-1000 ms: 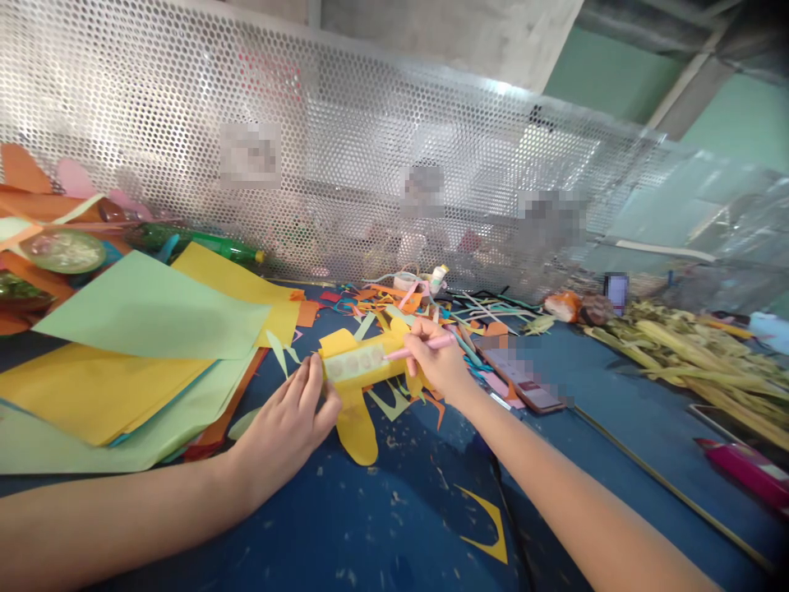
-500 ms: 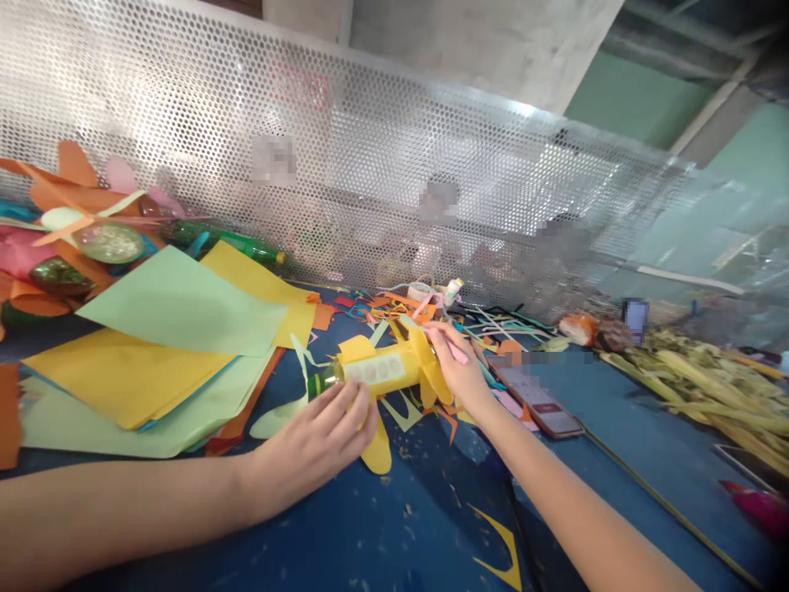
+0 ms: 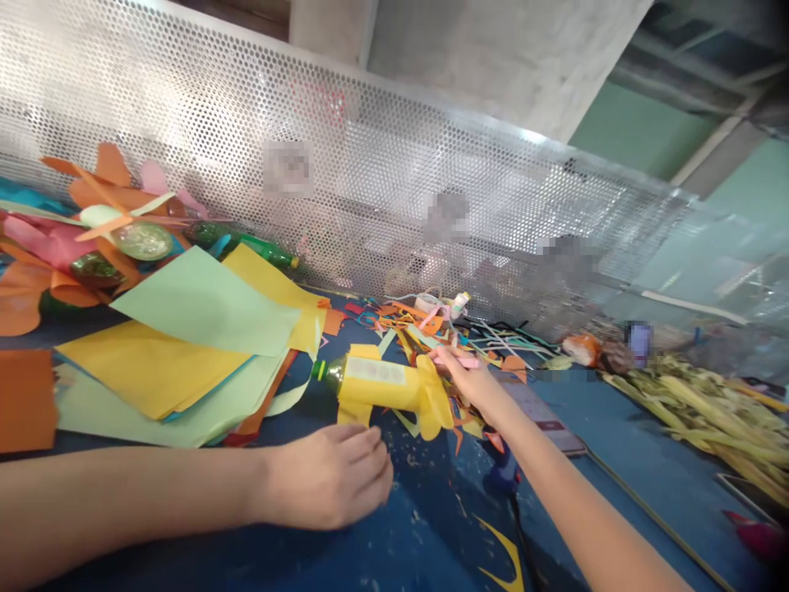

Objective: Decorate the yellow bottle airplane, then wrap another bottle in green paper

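A bottle wrapped in yellow paper (image 3: 382, 399), with a green cap and yellow paper wings and tail fins, lies sideways over the blue table. Just below it, my left hand (image 3: 336, 481) is closed with fingers curled in front of the lower wing (image 3: 354, 413); the palm side and anything inside are hidden. At the tail end, my right hand (image 3: 472, 376) pinches a small pink object (image 3: 467, 362), whose kind I cannot make out. Under the right wrist, a blue tool with a black cord (image 3: 506, 473) shows partly.
Coloured paper sheets (image 3: 209, 304) are stacked at the left, with paper-decorated bottles (image 3: 145, 238) behind. Paper scraps (image 3: 400, 314) lie beyond the bottle, before a perforated metal panel (image 3: 370, 164). A phone (image 3: 536, 415) and corn husks (image 3: 690, 403) are to the right.
My left hand has come off the bottle's body and moved down towards me. The bottle has tilted slightly, and the blue tool has come into sight beneath my right arm.
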A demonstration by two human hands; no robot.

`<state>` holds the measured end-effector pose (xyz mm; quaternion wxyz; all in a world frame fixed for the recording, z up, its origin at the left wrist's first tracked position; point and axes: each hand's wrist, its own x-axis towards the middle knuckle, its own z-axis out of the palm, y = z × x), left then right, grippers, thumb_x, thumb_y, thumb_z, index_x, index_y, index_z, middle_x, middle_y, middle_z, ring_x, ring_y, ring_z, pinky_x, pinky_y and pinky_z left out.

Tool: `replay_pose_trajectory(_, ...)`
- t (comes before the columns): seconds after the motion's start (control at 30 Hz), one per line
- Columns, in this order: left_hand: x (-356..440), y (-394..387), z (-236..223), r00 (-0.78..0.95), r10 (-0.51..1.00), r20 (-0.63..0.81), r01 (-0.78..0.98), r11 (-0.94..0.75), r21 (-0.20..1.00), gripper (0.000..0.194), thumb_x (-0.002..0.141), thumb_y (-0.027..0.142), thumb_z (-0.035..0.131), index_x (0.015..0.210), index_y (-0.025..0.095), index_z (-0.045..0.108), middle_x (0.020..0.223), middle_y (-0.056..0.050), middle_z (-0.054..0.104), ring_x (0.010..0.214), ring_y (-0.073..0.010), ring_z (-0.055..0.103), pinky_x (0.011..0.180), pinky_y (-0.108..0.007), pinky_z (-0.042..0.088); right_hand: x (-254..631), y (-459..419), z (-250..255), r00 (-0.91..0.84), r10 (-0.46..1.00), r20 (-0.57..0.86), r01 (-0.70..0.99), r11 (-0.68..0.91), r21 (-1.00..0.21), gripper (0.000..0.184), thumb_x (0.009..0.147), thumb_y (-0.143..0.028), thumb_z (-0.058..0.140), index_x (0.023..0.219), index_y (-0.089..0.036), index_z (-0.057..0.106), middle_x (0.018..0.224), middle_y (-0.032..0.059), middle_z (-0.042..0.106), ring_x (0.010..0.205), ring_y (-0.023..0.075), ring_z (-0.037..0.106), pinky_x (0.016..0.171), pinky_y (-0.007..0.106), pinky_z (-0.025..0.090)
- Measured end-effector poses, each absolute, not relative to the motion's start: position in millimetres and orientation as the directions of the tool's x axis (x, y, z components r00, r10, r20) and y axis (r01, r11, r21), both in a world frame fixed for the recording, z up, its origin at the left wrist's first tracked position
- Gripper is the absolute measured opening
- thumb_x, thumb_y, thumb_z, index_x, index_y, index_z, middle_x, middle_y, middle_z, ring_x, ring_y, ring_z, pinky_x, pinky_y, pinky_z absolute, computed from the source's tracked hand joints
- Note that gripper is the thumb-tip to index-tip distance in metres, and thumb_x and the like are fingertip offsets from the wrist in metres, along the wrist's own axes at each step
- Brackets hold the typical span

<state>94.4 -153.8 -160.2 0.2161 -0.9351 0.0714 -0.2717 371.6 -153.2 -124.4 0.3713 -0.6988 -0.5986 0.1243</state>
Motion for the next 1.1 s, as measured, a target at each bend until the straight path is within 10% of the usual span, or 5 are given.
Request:
replay_pose_trajectory(0.23,98,-180,-162,0.856,-0.222,0.467,-0.249,-0.968,-0.002,0.024,0.091,0.034,0.044,0.093,0.015,0.059,0.082,-0.01,0.064,0.082,-0.0191,0.061,0.076,-0.028,0.053,375,-172,-141,0.289,0.907,0.307,0.7,0.018,-0.714,0.035,0.085,-0.053,0.046,0.088,-0.025,0.066,0.1,0.0051,0.071,0.1,0.0264,0.064,0.09,0.043,0.046)
replay_pose_trajectory(0.63,152,-130,-131,0.834,0.119,0.538,0.097,-0.993,0.071,0.029,0.087,0.022,0.052,0.114,0.014,0.052,0.114,-0.013,0.052,0.107,-0.0251,0.052,0.089,-0.041,0.048,368,-186,-159,0.491,0.738,0.463,0.51,0.187,-0.84,0.023,0.087,-0.048,0.048,0.093,-0.025,0.05,0.072,-0.0002,0.06,0.071,0.0202,0.06,0.064,0.031,0.048)
replay_pose_trajectory(1.1,196,-84,-139,0.74,0.243,0.627,0.148,-0.968,0.201,0.018,0.09,0.022,0.05,0.078,0.015,0.063,0.078,-0.004,0.06,0.078,-0.017,0.056,0.075,-0.032,0.049,339,-219,-137,0.487,0.659,0.573,0.447,0.376,-0.812,0.028,0.087,-0.028,0.045,0.061,-0.024,0.037,0.046,-0.0079,0.033,0.038,0.0092,0.033,0.038,0.022,0.03)
